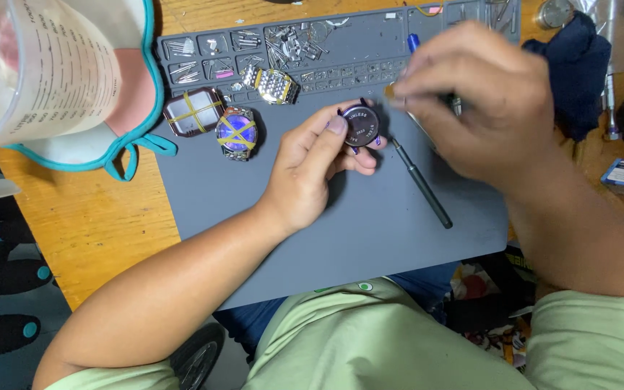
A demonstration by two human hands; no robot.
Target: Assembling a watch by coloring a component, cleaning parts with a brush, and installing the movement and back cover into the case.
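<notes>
Working top-down by size: orange wooden table [95,217] carries a grey silicone work mat [370,245] with parts compartments along its far edge.

Left hand [312,170] sits near mat centre, fingers closed around a round dark watch case [361,125], steel caseback facing up, thumb on its near-left rim.

Right hand [482,101] hovers just right of and slightly beyond the case, motion-blurred. Fingers look bunched, possibly pinching something small; can't tell what, or whether it's actually gripping.

Key relation: case lies to the left of the right hand's fingertips, almost touching. Left hand already has it; right is the free one closing in.

Slim black-handled screwdriver [422,186] lies on the mat, long axis running from the case toward the mat's near-right corner, tip end by the case, partly under the right hand.

Counts:
- square watch with yellow bands crossed over the dial [193,111]: 1, mat's left edge
- round purple-dial watch with yellow crossed bands [237,133]: 1, just beside it
- metal bracelet section [276,85]: 1, far edge
- screwdrivers: 1
</notes>
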